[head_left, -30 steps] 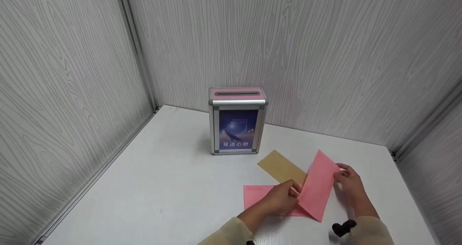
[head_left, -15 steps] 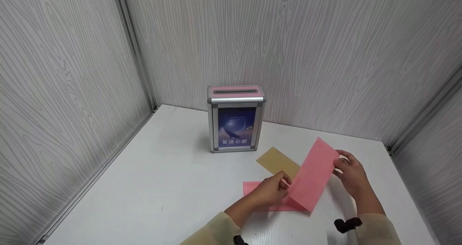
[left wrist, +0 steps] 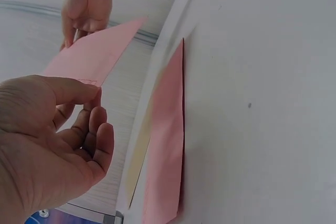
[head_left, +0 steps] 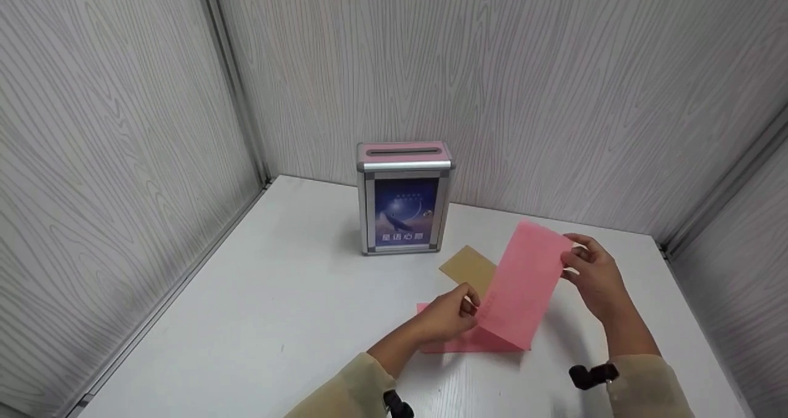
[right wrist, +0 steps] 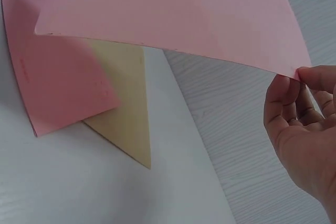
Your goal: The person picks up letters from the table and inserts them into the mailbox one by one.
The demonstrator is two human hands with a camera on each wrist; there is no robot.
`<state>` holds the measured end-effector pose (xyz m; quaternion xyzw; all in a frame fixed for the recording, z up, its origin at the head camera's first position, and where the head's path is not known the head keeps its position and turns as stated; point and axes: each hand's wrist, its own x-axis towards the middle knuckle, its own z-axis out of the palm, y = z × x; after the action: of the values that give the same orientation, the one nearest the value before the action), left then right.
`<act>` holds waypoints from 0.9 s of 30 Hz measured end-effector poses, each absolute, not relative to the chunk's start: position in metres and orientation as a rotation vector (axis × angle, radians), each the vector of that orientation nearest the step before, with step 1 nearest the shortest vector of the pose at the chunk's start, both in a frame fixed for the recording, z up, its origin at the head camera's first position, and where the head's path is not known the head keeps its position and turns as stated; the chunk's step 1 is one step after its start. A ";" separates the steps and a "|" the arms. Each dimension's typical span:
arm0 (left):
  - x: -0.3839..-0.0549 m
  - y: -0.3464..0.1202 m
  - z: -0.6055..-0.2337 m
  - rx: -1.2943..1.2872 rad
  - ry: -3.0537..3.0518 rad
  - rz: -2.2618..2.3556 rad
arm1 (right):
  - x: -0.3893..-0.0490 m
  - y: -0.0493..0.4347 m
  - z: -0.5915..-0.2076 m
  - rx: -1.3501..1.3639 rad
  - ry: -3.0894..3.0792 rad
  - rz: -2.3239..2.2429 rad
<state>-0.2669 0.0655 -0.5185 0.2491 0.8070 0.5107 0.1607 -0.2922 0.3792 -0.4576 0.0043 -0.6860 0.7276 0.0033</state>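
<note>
Partly, the raised pink envelope (head_left: 523,285) hides the tan envelope (head_left: 470,269).

Soft, diffuse light is spread over the white surface (head_left: 308,295), while the wood-grain walls (head_left: 369,61) are rendered in duller grey. A pale streak of glare is caught on the surface, low in the head view. Faint, soft-edged shadows are cast left of the upright box (head_left: 404,209) and beneath the raised pink envelope (head_left: 523,282). The box's larger lettering is kept legible; its smaller lines are smeared. A thin reddish line is seen along the top border. Both wrist views are dimmer, and the right fingers (right wrist: 276,99) are partly shaded. Slight bowing of straight edges is shown in the left wrist view.
</note>
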 end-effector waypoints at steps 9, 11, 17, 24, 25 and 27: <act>-0.272 0.049 -0.515 0.688 2.364 1.456 | -0.288 0.350 -0.436 0.145 -2.296 2.068; -0.275 0.045 -0.511 0.676 2.368 1.476 | -0.287 0.343 -0.433 0.171 -2.329 2.017; -0.286 0.032 -0.494 0.676 2.371 1.509 | -0.283 0.322 -0.429 0.262 -2.384 1.935; -0.301 0.020 -0.467 0.706 2.381 1.511 | -0.282 0.305 -0.428 0.357 -2.419 1.893; -0.303 0.018 -0.462 0.703 2.373 1.521 | -0.282 0.303 -0.429 0.367 -2.431 1.889; -0.307 0.016 -0.453 0.692 2.343 1.558 | -0.282 0.300 -0.429 0.389 -2.466 1.865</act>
<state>-0.3071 0.0156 -0.4528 0.2370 0.8027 0.5337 0.1215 -0.2820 0.2998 -0.4289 0.1247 -0.7912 0.5985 0.0128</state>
